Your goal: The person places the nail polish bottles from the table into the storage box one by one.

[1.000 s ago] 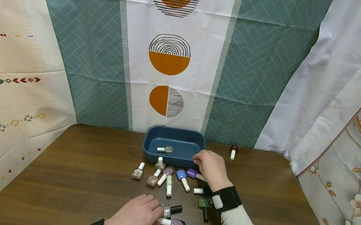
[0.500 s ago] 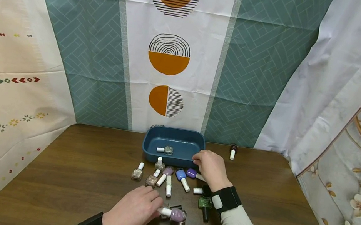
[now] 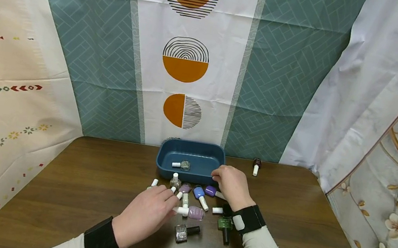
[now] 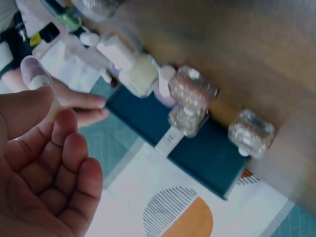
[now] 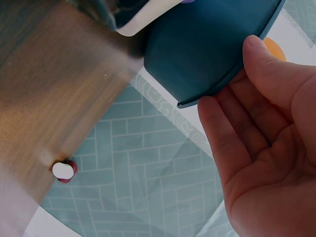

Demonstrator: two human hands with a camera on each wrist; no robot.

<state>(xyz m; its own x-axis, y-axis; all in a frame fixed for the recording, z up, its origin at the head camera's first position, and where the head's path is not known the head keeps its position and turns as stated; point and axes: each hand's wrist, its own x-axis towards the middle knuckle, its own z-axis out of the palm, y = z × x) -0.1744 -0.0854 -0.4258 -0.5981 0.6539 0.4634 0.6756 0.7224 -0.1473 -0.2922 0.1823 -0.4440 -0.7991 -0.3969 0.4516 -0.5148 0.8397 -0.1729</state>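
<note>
My left hand [image 3: 148, 215] pinches the white cap of a lilac nail polish bottle [image 3: 196, 213] between thumb and forefinger, holding it sideways above the table. In the left wrist view the lilac bottle [image 4: 33, 70] points away from the fingertips. At the right front corner of a dark blue bin [image 3: 191, 177], my right hand [image 3: 233, 185] grips the rim; thumb and fingers lie on either side of it in the right wrist view. One glittery bottle [image 3: 185, 165] lies inside the bin. A silver glitter bottle [image 3: 181, 233] with a black cap lies on the table below the lilac one.
Before the bin lie several more polish bottles, among them a blue one [image 3: 198, 191] and a purple one [image 3: 210, 191]. A green bottle [image 3: 224, 224] lies near the right wrist. One dark bottle [image 3: 257, 162] sits at the table's back edge, against the hanging cloth.
My left hand has lifted the lilac bottle from the table and carried it away from me, past the silver glitter bottle. The right hand has stayed at the bin's rim.
</note>
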